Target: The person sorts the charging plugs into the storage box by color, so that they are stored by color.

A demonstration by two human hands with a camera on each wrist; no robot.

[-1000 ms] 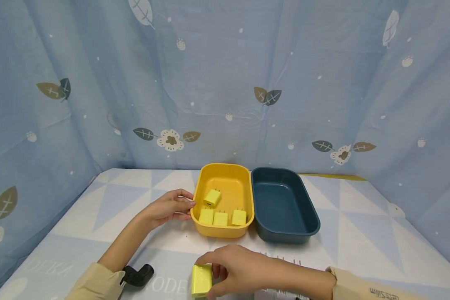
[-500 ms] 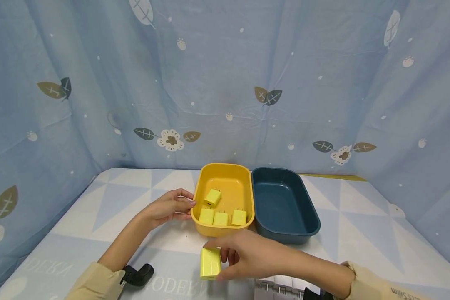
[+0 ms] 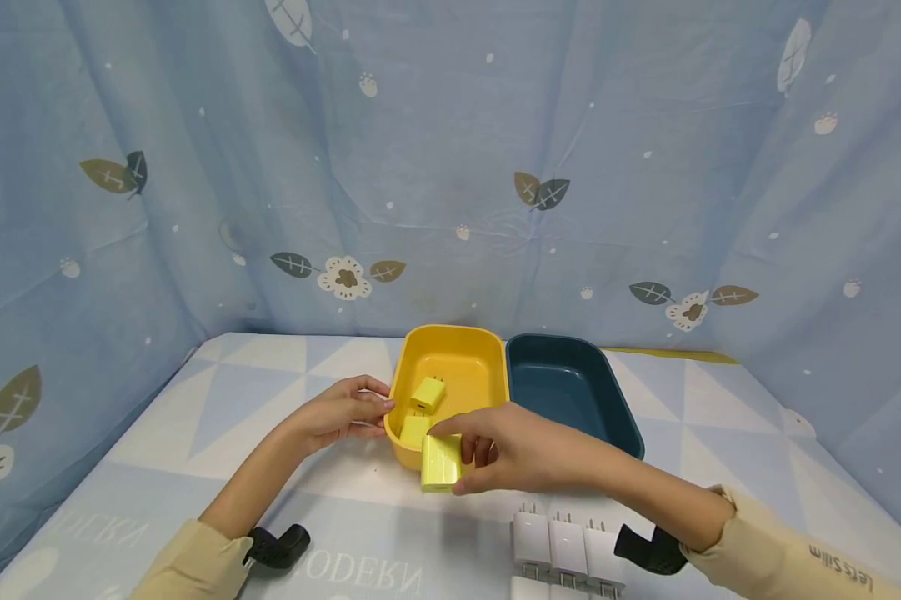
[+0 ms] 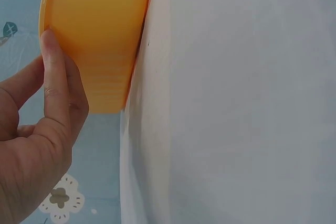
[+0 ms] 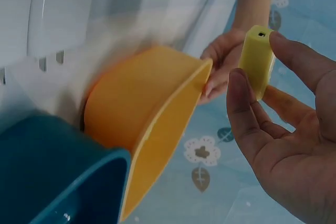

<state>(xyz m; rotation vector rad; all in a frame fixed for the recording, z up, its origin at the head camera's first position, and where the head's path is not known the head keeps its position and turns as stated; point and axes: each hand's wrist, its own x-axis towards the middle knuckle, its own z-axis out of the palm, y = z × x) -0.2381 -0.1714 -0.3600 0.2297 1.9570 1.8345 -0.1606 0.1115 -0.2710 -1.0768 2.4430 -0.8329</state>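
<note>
My right hand [image 3: 513,450] pinches a yellow wall charger [image 3: 441,463] between thumb and fingers, just above the near rim of the yellow bin [image 3: 480,358]. Its port end shows in the right wrist view, where the charger [image 5: 256,64] stands clear of the bin. Inside the bin lie a tilted yellow charger [image 3: 428,393] and another charger [image 3: 415,429] in the near corner; my right hand hides the rest of that end. My left hand [image 3: 341,415] touches the bin's left side with extended fingertips at the rim, as the left wrist view also shows of the hand [image 4: 39,135].
A dark blue bin [image 3: 563,383] stands against the yellow bin's right side, partly behind my right forearm. Several white chargers [image 3: 568,546] are lined up in rows at the front right. A patterned curtain [image 3: 450,167] hangs behind the table.
My right hand has carried the yellow charger up and forward from the table's front to the yellow bin's near rim. The white chargers have come into fuller view. My left hand has stayed put.
</note>
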